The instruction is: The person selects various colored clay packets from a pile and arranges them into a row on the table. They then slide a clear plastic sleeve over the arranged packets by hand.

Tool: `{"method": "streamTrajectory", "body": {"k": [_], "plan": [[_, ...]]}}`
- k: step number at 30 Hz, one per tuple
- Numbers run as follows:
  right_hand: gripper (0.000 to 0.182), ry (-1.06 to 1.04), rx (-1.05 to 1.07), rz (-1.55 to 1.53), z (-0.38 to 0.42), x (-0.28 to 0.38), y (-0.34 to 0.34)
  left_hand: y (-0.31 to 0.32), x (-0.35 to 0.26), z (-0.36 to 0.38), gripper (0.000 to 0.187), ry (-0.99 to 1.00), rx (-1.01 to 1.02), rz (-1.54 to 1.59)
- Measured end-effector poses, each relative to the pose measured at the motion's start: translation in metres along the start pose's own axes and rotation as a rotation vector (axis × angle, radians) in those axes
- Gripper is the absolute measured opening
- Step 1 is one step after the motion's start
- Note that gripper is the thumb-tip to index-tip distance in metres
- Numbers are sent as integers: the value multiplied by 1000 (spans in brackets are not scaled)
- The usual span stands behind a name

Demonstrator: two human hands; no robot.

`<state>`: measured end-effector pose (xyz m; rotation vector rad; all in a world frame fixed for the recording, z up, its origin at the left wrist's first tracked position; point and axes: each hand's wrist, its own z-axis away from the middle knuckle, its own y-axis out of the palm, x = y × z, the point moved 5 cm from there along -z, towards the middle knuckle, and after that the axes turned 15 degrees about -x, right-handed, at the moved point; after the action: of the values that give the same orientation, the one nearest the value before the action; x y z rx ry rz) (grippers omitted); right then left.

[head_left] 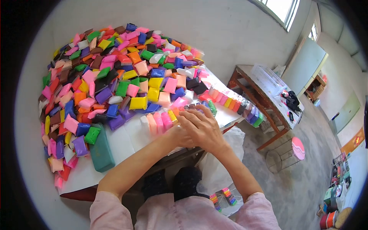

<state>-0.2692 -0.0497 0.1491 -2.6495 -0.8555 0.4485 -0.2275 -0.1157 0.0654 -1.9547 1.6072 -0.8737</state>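
My right hand lies over my left hand at the table's front edge, its fingers stretched out and somewhat apart over a row of coloured packets. The row runs from white, peach and pink to yellow on the left, with green past my fingers on the right. My left hand is close against the row's near side, its fingers mostly hidden under the right hand. A large heap of small coloured packets lies just beyond.
Another packet row lies at the table's right end. A teal box is at the left. A plastic bag hangs near my right forearm. At the right stand a wooden side table and a wire basket.
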Motion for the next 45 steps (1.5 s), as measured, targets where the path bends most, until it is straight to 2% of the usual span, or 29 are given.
{"method": "streamTrajectory", "body": {"k": [5, 9, 12, 14, 17, 19, 20, 21, 24, 25, 26, 27, 30, 33, 34, 36, 37, 43, 45], "plan": [[35, -21, 36, -120, -2, 12, 2, -1, 1, 6, 51, -145, 43, 104], [37, -64, 8, -261, 3, 32, 2, -4, -3, 32, 49, -399, 48, 216], [39, -121, 18, -177, 13, 33, 2, -5, -6, 47, 48, -543, 63, 267], [41, -50, -25, -125, 20, 24, -6, -10, -8, 41, 48, -500, 75, 242], [43, 89, -40, 39, 32, 6, -15, -23, -14, 19, 54, -181, 78, 61], [42, 153, -7, 171, 44, -9, -18, -27, -17, 21, 52, -120, -18, -53], [42, 176, 3, 122, 52, -13, -19, -30, -18, 23, 52, -88, -66, -112], [42, 197, 12, 73, 61, -16, -22, -30, -13, 23, 51, -157, -59, 59], [38, 269, 11, -85, 52, -22, -40, -40, -15, 13, 63, -145, 3, 113], [38, 316, 4, -154, 40, -26, -47, -35, -15, 10, 64, -122, 114, 36], [38, 363, -3, -224, 33, -33, -51, -37, -16, 10, 62, -118, 104, 24], [36, 425, -62, -244, 40, -49, -47, -39, -16, 10, 61, -116, 93, 12], [45, 928, -138, -525, 50, -109, 1, -38, -17, 9, 61, -121, 115, 4], [63, 1152, 48, -716, 74, -147, 66, -39, -17, 9, 61, -97, 84, 47], [65, 1162, 53, -732, 70, -141, 70, -42, -17, 8, 60, -86, 57, 66], [71, 1179, 70, -766, 63, -129, 76, -42, -16, 8, 63, -88, 137, 17], [72, 1161, 144, -808, 54, -123, 70, -41, -17, 8, 64, -93, 175, -5], [71, 1231, 155, -813, 55, -120, 64, -38, -15, 10, 62, -82, 137, 66], [71, 1209, 187, -801, 65, -123, 71, -35, -14, 12, 59, -144, 123, 95]]}}
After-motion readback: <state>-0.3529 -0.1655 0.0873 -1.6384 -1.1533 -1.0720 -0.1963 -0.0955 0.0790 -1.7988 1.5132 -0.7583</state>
